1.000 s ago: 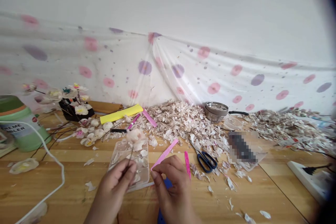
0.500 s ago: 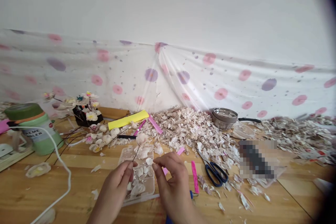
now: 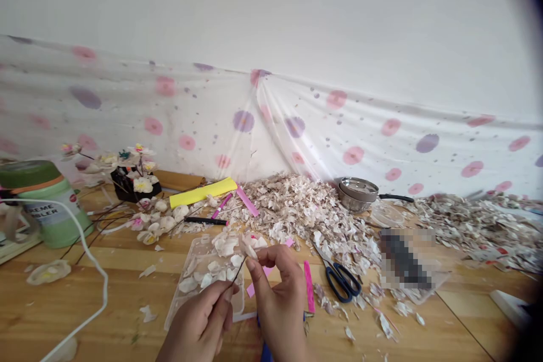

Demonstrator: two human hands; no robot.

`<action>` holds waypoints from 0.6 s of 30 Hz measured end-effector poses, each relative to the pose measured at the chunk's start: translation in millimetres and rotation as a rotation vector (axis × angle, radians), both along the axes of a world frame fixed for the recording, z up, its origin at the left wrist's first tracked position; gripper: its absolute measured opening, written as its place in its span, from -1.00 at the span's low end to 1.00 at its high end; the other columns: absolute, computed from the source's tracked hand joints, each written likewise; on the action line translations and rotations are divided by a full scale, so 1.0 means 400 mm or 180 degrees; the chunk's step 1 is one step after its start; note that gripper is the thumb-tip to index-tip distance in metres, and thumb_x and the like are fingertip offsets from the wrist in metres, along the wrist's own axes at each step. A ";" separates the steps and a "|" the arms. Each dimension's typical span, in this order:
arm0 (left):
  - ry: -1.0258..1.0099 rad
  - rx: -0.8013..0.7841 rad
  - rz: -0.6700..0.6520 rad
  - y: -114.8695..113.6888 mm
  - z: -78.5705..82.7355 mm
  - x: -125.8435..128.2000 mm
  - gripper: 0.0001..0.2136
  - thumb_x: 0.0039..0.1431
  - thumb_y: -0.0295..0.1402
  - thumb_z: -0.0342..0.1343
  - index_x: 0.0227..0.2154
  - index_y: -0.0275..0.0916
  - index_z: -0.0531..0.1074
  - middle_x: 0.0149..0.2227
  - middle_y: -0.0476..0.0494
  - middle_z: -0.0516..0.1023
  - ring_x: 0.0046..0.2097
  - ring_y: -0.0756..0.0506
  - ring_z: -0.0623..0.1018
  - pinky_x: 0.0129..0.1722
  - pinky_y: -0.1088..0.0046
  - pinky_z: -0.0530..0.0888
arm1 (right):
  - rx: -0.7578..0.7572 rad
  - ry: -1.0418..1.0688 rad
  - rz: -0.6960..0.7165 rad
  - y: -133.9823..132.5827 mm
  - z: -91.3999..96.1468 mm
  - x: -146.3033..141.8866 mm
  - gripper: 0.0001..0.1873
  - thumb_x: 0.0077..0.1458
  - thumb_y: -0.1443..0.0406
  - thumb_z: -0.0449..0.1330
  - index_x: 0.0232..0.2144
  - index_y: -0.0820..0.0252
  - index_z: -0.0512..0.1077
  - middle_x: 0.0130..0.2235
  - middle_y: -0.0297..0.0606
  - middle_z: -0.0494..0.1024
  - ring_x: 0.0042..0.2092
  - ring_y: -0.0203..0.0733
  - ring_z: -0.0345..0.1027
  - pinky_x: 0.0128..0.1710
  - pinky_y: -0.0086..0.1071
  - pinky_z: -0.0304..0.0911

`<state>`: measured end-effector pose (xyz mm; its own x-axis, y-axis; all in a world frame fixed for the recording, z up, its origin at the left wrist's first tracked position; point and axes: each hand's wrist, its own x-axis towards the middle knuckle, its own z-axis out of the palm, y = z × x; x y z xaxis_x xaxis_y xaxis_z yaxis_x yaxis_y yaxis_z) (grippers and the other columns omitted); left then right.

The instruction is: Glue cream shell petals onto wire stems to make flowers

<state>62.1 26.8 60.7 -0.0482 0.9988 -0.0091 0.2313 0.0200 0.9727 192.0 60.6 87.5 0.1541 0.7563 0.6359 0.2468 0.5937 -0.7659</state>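
Observation:
My left hand [image 3: 203, 319] pinches the lower end of a thin dark wire stem [image 3: 236, 272] that carries a pale flower [image 3: 246, 246] at its top. My right hand [image 3: 278, 300] pinches a pink paper strip [image 3: 263, 277] against the stem just under the flower. Both hands hover over a clear plastic tray [image 3: 203, 288] holding several white petals. A second pink strip [image 3: 309, 294] lies on the table right of my right hand.
Black-handled scissors [image 3: 339, 278] lie to the right. A big heap of shell-like petal scraps [image 3: 305, 209] and steel bowls [image 3: 358, 192] sit behind. At the left are finished flowers [image 3: 156, 218], a yellow roll [image 3: 203, 192], a green jar [image 3: 36, 203] and a white cable [image 3: 91, 260].
My left hand has dropped lower and nearer, tilting the stem to the right. The flower now sits right above my right hand's fingertips. The view has shifted slightly.

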 end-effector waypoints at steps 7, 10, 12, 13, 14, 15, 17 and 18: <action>-0.0660 -0.0440 -0.0120 -0.027 0.024 0.027 -0.60 0.04 0.07 0.06 -0.46 -0.23 0.39 -0.66 0.02 0.37 -0.74 0.10 0.19 -0.75 0.59 0.05 | -0.0018 -0.0037 -0.0097 0.008 -0.007 0.008 -0.82 0.15 0.30 0.18 -0.50 0.18 0.38 -0.50 -0.38 0.41 -0.42 -0.28 0.28 -0.39 -0.42 0.17; -0.0880 -0.0639 -0.0276 -0.026 0.027 0.024 -0.56 0.02 0.11 0.05 -0.35 -0.22 0.37 -0.69 0.04 0.37 -0.77 0.11 0.16 -0.78 0.60 0.00 | 0.0070 -0.0167 -0.0083 0.014 -0.009 0.015 -0.82 0.15 0.32 0.17 -0.50 0.18 0.37 -0.49 -0.38 0.41 -0.41 -0.28 0.28 -0.39 -0.42 0.17; -0.0986 -0.0772 -0.0451 -0.023 0.025 0.020 -0.49 -0.01 0.16 0.03 -0.27 -0.23 0.35 -0.69 0.05 0.37 -0.78 0.11 0.15 -0.79 0.60 -0.01 | 0.0218 -0.0287 -0.0081 0.019 -0.009 0.021 -0.83 0.14 0.36 0.17 -0.50 0.17 0.36 -0.48 -0.38 0.41 -0.40 -0.28 0.28 -0.39 -0.43 0.17; -0.1020 -0.0827 -0.0520 -0.021 0.024 0.018 -0.48 -0.02 0.17 0.03 -0.26 -0.23 0.34 -0.69 0.05 0.37 -0.78 0.12 0.14 -0.80 0.61 -0.02 | 0.0302 -0.0357 -0.0092 0.022 -0.007 0.024 -0.83 0.13 0.37 0.17 -0.51 0.17 0.36 -0.48 -0.39 0.42 -0.40 -0.28 0.28 -0.39 -0.43 0.16; -0.1047 -0.0859 -0.0563 -0.019 0.024 0.018 -0.47 -0.03 0.18 0.03 -0.27 -0.23 0.33 -0.69 0.05 0.37 -0.79 0.12 0.13 -0.80 0.61 -0.03 | 0.0388 -0.0430 -0.0104 0.025 -0.006 0.027 -0.84 0.12 0.39 0.17 -0.51 0.17 0.36 -0.48 -0.39 0.43 -0.39 -0.28 0.29 -0.38 -0.43 0.16; -0.1077 -0.0879 -0.0580 -0.018 0.024 0.018 -0.47 -0.04 0.19 0.04 -0.29 -0.23 0.33 -0.69 0.05 0.37 -0.79 0.13 0.12 -0.80 0.61 -0.05 | 0.0466 -0.0499 -0.0117 0.028 -0.004 0.029 -0.84 0.12 0.40 0.18 -0.51 0.17 0.36 -0.47 -0.39 0.43 -0.39 -0.27 0.29 -0.38 -0.43 0.16; -0.1149 -0.0912 -0.0606 -0.018 0.025 0.018 -0.47 -0.07 0.21 0.05 -0.33 -0.22 0.33 -0.70 0.05 0.37 -0.79 0.14 0.10 -0.81 0.62 -0.07 | 0.0559 -0.0614 -0.0131 0.031 -0.001 0.031 -0.85 0.11 0.42 0.18 -0.49 0.17 0.37 -0.46 -0.38 0.44 -0.38 -0.27 0.30 -0.37 -0.44 0.16; -0.1189 -0.0929 -0.0614 -0.019 0.025 0.018 -0.47 -0.09 0.22 0.06 -0.35 -0.21 0.33 -0.70 0.05 0.37 -0.80 0.14 0.10 -0.81 0.62 -0.08 | 0.0566 -0.0644 -0.0130 0.031 0.000 0.031 -0.85 0.11 0.42 0.18 -0.48 0.17 0.37 -0.45 -0.38 0.45 -0.37 -0.27 0.30 -0.36 -0.44 0.16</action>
